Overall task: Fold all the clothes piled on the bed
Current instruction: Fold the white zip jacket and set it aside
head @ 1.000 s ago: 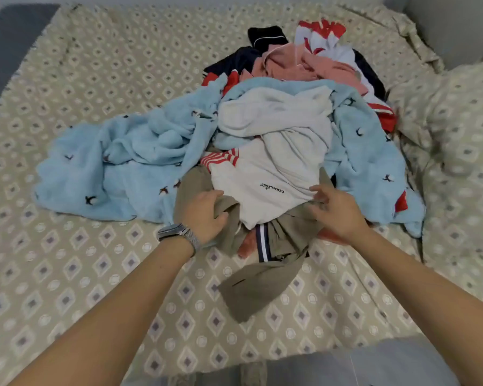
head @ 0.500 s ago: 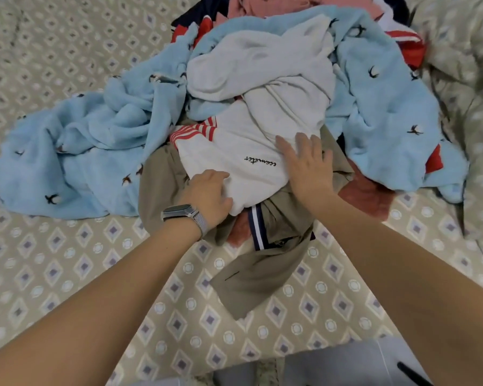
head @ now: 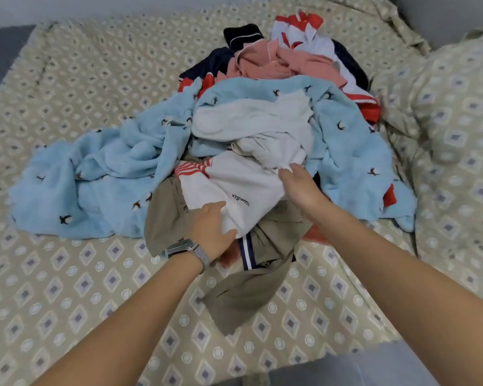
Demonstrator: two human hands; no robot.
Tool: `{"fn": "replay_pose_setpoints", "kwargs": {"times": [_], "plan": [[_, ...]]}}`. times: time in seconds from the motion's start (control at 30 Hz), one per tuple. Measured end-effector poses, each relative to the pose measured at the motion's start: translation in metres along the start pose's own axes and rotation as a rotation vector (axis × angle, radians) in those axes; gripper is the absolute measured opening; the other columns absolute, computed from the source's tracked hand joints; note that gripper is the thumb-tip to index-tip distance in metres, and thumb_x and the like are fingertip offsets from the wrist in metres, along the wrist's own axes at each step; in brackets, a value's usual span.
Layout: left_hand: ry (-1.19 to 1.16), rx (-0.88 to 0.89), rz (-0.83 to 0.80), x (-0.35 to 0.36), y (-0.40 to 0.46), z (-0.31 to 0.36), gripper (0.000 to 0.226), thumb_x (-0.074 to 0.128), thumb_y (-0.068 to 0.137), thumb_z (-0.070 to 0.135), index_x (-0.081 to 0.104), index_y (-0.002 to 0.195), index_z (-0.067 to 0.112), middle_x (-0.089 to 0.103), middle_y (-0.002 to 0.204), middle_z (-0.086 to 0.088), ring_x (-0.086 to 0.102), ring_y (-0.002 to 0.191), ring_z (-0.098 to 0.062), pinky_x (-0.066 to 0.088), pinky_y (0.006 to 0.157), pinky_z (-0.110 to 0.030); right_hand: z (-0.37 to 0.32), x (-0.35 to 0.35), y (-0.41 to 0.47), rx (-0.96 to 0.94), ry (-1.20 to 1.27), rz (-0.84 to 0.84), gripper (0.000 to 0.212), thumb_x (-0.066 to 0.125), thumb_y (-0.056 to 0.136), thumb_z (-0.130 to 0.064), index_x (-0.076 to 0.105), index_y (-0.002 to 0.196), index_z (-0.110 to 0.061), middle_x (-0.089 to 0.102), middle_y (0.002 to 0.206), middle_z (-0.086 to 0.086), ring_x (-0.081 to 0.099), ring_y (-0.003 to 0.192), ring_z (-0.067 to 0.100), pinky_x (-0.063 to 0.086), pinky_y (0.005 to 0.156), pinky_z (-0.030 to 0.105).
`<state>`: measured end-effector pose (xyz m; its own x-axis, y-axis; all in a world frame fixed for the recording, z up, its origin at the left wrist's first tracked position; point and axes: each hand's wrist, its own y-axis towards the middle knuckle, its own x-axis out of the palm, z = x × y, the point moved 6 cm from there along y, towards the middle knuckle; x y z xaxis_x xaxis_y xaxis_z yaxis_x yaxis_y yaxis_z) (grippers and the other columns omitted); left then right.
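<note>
Nothing folded yet: whole pile (head: 262, 112) mid-bed (head: 67, 288), my left hand (head: 211, 229) fingers curled gripping white tee (head: 234, 190), right hand (head: 301, 188) fingers together, flat on it.

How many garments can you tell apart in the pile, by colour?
Only what shows; more may be buried.
Light blue fleece: 1
White shirt: 1
Pale grey-white top: 1
Khaki garment: 1
Pink garment: 1
Navy garment: 1
Red-and-white garment: 1
Total: 7
</note>
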<state>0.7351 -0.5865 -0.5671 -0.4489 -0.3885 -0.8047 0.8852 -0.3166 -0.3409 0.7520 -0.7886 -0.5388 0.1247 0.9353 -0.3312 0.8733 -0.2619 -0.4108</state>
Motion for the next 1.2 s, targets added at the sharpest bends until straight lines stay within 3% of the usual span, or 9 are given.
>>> {"fn": "replay_pose_setpoints", "kwargs": {"times": [0.17,0.27,0.47,0.6,0.77,0.93,1.03,1.1,1.2], "plan": [[-0.251,0.034,0.04,-0.035,-0.02,0.046,0.099,0.08,0.071,0.044,0.028,0.148,0.01,0.04,0.147,-0.007,0.039,0.135,-0.023,0.034,0.11,-0.034,-0.059,0.0,-0.067,-0.073,-0.132,-0.057,0.031,0.043,0.102,-0.028,0.054,0.121,-0.006,0.049,0.113,-0.002,0.046,0.11,0.013,0.032,0.078,0.017],[-0.212,0.016,0.039,-0.055,-0.039,0.068,0.107,0.083,0.055,0.054,0.036,0.14,0.008,0.051,0.131,-0.007,0.05,0.12,-0.024,0.045,0.1,-0.04,-0.088,0.005,-0.11,-0.08,-0.108,-0.048,0.03,0.045,0.101,-0.027,0.055,0.12,-0.006,0.056,0.112,0.003,0.051,0.102,0.016,0.036,0.072,0.025],[-0.085,0.208,0.064,-0.126,-0.094,0.09,0.032,0.051,0.078,0.034,0.058,0.103,0.016,0.067,0.099,-0.008,0.062,0.093,-0.031,0.051,0.078,-0.042,-0.152,-0.014,-0.178,-0.104,0.174,0.062,0.013,0.049,0.098,-0.025,0.057,0.091,-0.017,0.058,0.083,-0.003,0.056,0.08,0.014,0.044,0.066,0.023],[-0.107,0.318,0.243,-0.206,-0.133,0.124,0.026,0.033,0.078,0.028,0.051,0.09,0.013,0.062,0.086,-0.007,0.057,0.079,-0.03,0.046,0.066,-0.038,-0.207,-0.036,-0.214,-0.157,0.441,0.043,0.011,0.053,0.098,-0.026,0.057,0.093,-0.018,0.063,0.091,0.004,0.062,0.085,0.018,0.051,0.07,0.03],[-0.654,0.167,0.432,-0.301,-0.163,0.169,0.022,0.043,0.097,0.02,0.064,0.095,0.011,0.059,0.09,-0.004,0.052,0.085,-0.021,0.04,0.073,-0.035,-0.26,-0.08,-0.275,-0.389,0.653,0.075,0.007,0.056,0.097,-0.02,0.061,0.101,-0.017,0.061,0.088,0.002,0.06,0.081,0.016,0.05,0.077,0.035],[-0.968,0.178,0.355,-0.336,-0.185,0.212,0.017,0.049,0.094,0.02,0.064,0.085,0.019,0.063,0.081,0.001,0.057,0.075,-0.014,0.043,0.065,-0.026,-0.152,-0.104,-0.294,0.138,0.233,0.463,0.074,0.074,0.075,-0.057,0.045,0.132,-0.021,0.051,0.134,0.002,0.052,0.121,0.023,0.044,0.093,0.035],[-1.05,0.238,0.299,-0.345,-0.195,0.245,0.019,0.049,0.095,0.023,0.062,0.08,0.021,0.061,0.074,0.003,0.058,0.071,-0.013,0.046,0.065,-0.025,-0.096,-0.08,-0.291,0.489,0.593,0.103,0.114,0.075,0.045,-0.083,0.047,0.136,-0.02,0.047,0.142,0.004,0.047,0.126,0.034,0.04,0.103,0.051],[-1.046,0.278,0.277,-0.349,-0.195,0.267,0.019,0.05,0.095,0.023,0.063,0.081,0.022,0.064,0.076,0.004,0.06,0.075,-0.013,0.048,0.07,-0.027,-0.102,-0.071,-0.282,0.482,0.867,-0.145,0.104,0.075,0.046,-0.082,0.058,0.128,-0.019,0.056,0.135,0.012,0.052,0.124,0.037,0.038,0.105,0.058],[-0.923,0.351,0.219,-0.346,-0.191,0.291,0.016,0.053,0.094,0.021,0.064,0.082,0.02,0.066,0.078,0.001,0.061,0.075,-0.013,0.049,0.07,-0.027,-0.142,-0.099,-0.255,0.211,1.003,-0.176,0.075,0.077,0.071,-0.061,0.061,0.131,-0.02,0.063,0.13,0.012,0.058,0.122,0.031,0.041,0.108,0.047]]}}
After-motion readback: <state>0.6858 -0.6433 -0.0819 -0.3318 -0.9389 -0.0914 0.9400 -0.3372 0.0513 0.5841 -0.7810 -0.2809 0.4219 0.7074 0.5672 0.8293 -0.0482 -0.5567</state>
